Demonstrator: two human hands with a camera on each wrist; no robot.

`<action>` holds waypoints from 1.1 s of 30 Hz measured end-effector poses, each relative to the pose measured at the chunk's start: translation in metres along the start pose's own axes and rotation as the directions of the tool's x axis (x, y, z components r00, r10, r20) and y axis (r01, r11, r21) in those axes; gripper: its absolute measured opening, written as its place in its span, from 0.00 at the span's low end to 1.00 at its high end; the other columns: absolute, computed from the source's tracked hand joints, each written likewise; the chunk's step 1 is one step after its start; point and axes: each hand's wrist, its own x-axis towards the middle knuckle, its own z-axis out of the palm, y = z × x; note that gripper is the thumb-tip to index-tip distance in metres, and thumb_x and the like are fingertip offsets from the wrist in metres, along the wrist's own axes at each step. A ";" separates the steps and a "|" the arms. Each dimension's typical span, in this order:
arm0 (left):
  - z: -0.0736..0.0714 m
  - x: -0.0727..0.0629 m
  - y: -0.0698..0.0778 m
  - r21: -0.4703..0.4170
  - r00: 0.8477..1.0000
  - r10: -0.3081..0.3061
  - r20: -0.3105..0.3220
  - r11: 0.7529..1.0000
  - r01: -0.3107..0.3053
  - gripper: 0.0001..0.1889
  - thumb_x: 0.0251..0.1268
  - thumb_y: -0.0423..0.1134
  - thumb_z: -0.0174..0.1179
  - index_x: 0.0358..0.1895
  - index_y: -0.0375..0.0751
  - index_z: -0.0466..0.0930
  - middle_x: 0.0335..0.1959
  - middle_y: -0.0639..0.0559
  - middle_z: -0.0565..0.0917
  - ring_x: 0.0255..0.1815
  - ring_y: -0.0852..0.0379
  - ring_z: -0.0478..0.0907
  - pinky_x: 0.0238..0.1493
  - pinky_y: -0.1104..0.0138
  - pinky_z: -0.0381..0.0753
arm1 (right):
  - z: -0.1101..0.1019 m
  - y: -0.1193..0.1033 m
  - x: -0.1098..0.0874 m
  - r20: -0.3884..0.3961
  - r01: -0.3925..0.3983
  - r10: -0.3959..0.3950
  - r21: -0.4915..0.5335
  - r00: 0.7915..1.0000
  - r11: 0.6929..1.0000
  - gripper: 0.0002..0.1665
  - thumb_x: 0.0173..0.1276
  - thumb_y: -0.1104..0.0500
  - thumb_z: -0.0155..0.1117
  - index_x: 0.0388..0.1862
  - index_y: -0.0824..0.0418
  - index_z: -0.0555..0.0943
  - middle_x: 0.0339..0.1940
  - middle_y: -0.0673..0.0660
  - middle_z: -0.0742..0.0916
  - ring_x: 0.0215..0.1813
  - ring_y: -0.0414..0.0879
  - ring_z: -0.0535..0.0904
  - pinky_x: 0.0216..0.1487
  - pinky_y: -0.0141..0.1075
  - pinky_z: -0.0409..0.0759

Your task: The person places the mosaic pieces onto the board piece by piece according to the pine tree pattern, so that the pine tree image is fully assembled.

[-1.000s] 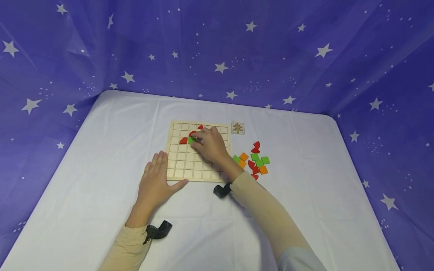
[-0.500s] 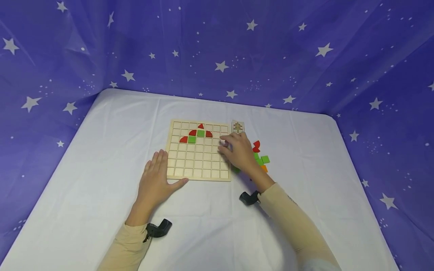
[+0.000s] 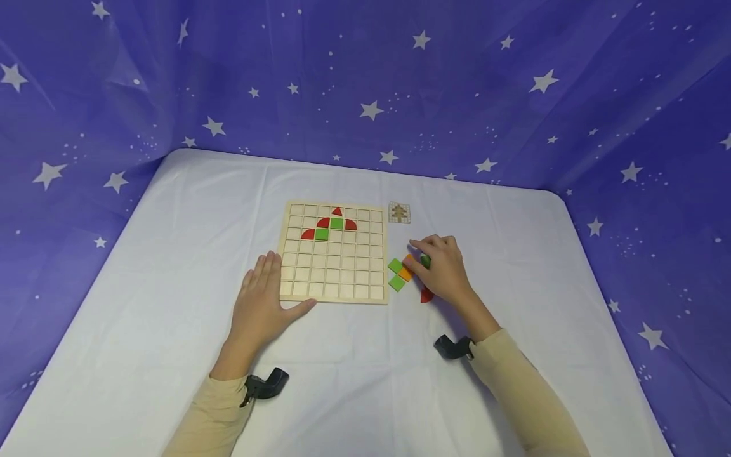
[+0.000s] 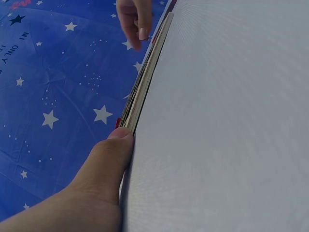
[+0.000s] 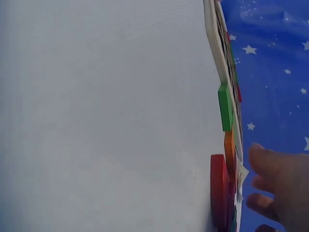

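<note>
A wooden grid board lies flat on the table with several tiles in its upper cells. A red triangle sits in the top row. Below it, a green square lies between two red quarter-circles, and another red quarter-circle and green square are one row lower. My left hand rests at the board's lower-left corner, fingers straight along the left side, thumb at the front edge. Over the loose tiles, my right hand hovers with thumb and index finger apart; nothing shows between them. It hides part of the pile.
Loose green tiles, orange tiles and a red piece lie right of the board. A small card with a tree pattern lies at the board's upper right. A starry blue curtain stands behind the white-covered table.
My right hand has left the board and moved right to the loose tiles. A green square and a red quarter-circle show in the second row where it was. My left hand stays put.
</note>
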 end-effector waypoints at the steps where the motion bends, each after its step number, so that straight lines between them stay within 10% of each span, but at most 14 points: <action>1: 0.000 0.000 0.000 0.001 1.000 0.002 -0.001 1.000 -0.002 0.64 0.53 0.75 0.59 0.79 0.31 0.42 0.81 0.35 0.48 0.83 0.39 0.43 0.81 0.46 0.45 | 0.000 0.002 -0.002 0.005 0.007 -0.007 -0.003 1.000 1.000 0.30 0.65 0.39 0.68 0.62 0.50 0.82 0.53 0.55 0.83 0.56 0.56 0.68 0.56 0.51 0.69; 33: -0.001 0.000 0.000 -0.006 1.000 0.001 0.002 1.000 -0.001 0.64 0.53 0.76 0.58 0.79 0.31 0.41 0.81 0.35 0.48 0.83 0.39 0.43 0.81 0.45 0.44 | 0.003 0.027 -0.016 0.029 0.084 -0.089 0.160 0.996 0.983 0.18 0.59 0.46 0.75 0.48 0.49 0.87 0.55 0.53 0.79 0.59 0.53 0.66 0.58 0.50 0.69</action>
